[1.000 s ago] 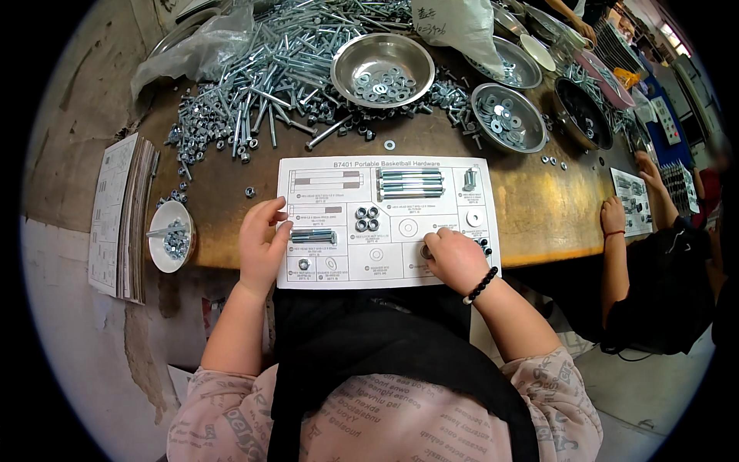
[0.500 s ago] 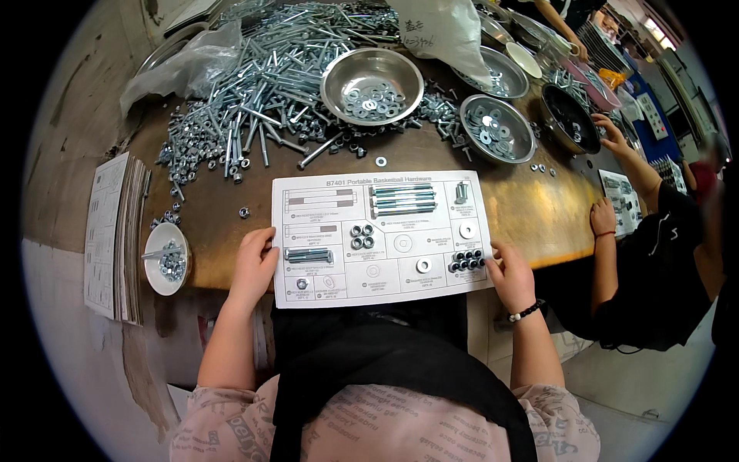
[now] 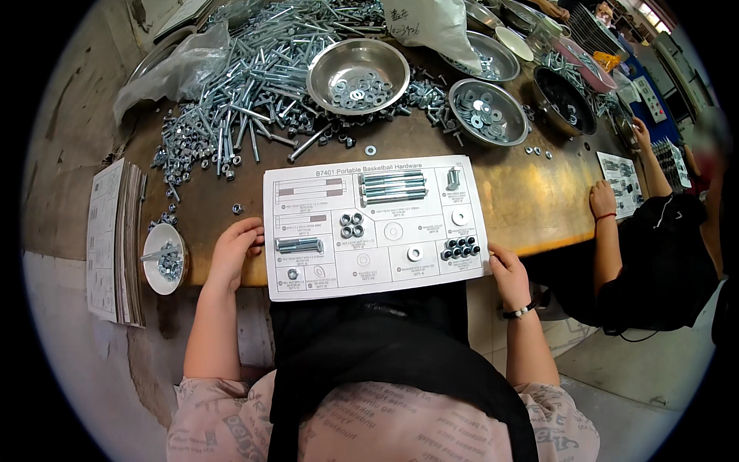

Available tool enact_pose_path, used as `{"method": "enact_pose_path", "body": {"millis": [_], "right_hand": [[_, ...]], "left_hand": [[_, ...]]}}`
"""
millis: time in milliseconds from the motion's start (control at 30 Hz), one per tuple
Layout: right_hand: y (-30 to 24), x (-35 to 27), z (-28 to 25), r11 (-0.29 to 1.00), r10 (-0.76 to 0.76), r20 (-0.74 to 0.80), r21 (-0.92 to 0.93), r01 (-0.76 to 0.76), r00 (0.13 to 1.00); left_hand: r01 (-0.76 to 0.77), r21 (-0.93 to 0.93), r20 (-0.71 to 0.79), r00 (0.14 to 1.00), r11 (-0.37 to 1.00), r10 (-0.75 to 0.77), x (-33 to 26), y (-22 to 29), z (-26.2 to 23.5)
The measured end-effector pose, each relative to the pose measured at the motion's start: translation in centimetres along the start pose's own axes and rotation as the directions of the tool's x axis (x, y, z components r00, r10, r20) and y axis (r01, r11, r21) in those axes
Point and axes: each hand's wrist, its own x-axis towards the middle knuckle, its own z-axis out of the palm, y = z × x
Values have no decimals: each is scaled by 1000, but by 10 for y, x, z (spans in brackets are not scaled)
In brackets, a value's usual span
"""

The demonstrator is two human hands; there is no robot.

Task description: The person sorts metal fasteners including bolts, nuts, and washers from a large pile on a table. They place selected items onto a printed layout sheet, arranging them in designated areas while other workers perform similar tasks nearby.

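In the head view, a white printed card (image 3: 385,250) lies at the near edge of the bench (image 3: 531,219), between the two hands. Its long axis runs from left to right, with the right end turned slightly away from the body, and its lower border seems to reach past the bench edge.

The left hand (image 3: 235,250) is beside the left border, about at the middle of this side. Its fingers are loosely bent, with the tips at the border; whether they grip it, one cannot tell. The right hand (image 3: 509,279) is at the lower right corner, with thumb and fingers close to the border; what is under the card is hidden, so a grip cannot be confirmed.

Neither hand is clearly nearer to the card, but they differ for the parts upon it. The shorter bolts (image 3: 300,246) lie just inside the left border, nearer to the left hand, while the dark-topped nuts (image 3: 459,248) are nearer to the right hand. The long bolts (image 3: 392,187) lie toward the far border, parallel to the card's long axis, well apart from both hands. A washer (image 3: 416,254) lies left of the dark-topped nuts.
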Motion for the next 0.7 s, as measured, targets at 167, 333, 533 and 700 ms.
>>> {"method": "enact_pose_path", "body": {"millis": [167, 333, 533, 700], "right_hand": [[2, -1, -1, 933, 188, 96, 294, -208, 977], [-6, -5, 3, 999, 2, -12, 52, -2, 1000], [-10, -7, 2, 986, -117, -27, -122, 113, 993], [-6, -7, 2, 996, -84, -37, 19, 85, 996]], "left_hand": [[45, -58, 10, 999, 997, -45, -6, 10, 0], [6, 81, -9, 1000, 997, -5, -7, 13, 5], [-39, 91, -58, 997, 995, 44, -9, 8, 13], [-38, 134, -76, 996, 990, 49, -4, 6, 13]]}}
